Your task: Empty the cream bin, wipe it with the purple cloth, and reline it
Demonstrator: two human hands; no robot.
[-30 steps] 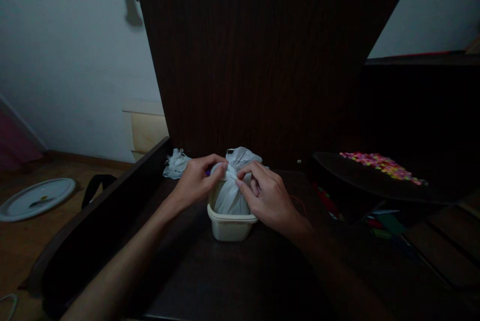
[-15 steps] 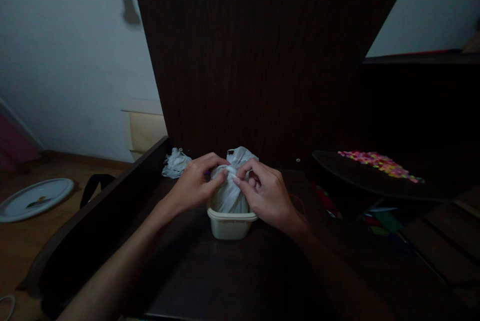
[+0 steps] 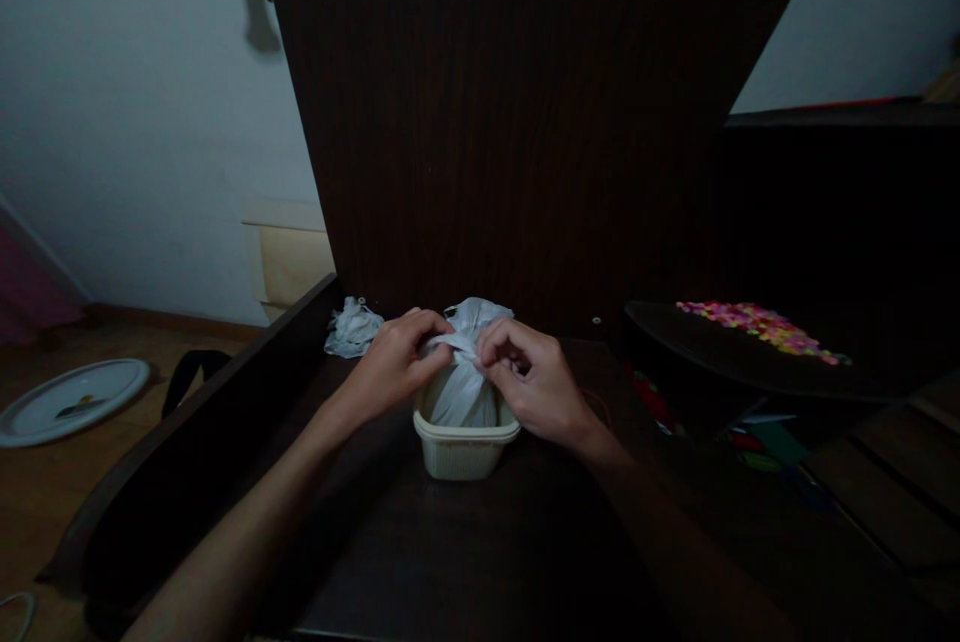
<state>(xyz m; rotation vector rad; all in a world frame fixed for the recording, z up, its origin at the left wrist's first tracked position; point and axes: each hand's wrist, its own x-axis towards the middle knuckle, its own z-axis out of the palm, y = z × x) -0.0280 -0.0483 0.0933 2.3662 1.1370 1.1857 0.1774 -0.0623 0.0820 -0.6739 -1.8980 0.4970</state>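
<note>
A white plastic bag (image 3: 466,397) sits in a cream-coloured container (image 3: 463,452) on a dark wooden surface (image 3: 420,562). Its upper part is gathered and twisted between my hands, with loose plastic standing up behind. My left hand (image 3: 401,357) pinches a strip of the bag on the left side. On the right, my right hand (image 3: 532,377) is closed on the twisted part, thumb against the curled fingers. What fills the bag is hidden.
Another crumpled white bag (image 3: 354,327) lies at the back left, beside the raised side board (image 3: 225,432). Small pink and yellow pieces (image 3: 761,327) cover part of a dark shelf (image 3: 690,342) at the right. A round white lid-like object (image 3: 112,382) rests on the floor.
The bag's neck is now more tightly twisted, with a strip drawn toward my left hand. My right hand has shifted slightly right, and its fingertips have moved away from those of my left.
</note>
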